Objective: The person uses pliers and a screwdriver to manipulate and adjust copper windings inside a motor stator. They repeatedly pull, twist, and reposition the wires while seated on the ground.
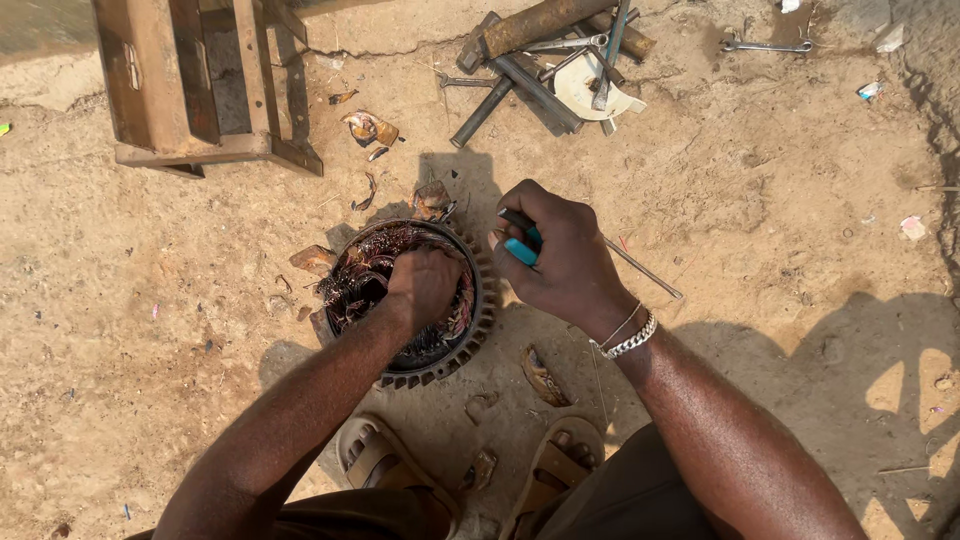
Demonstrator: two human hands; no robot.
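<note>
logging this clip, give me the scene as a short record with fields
setting: sandy ground, outdoors
left hand: reaching inside the stator, among its copper windings
right hand: gripping pliers with blue handles, beside the stator
feet: sandals just below the stator
tools: pile of metal rods and spanners, upper middle
other: wooden stool upper left; scraps scattered about

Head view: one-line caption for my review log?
Left hand inside a finned motor housing full of copper windings; right hand grips blue-handled pliers.
</note>
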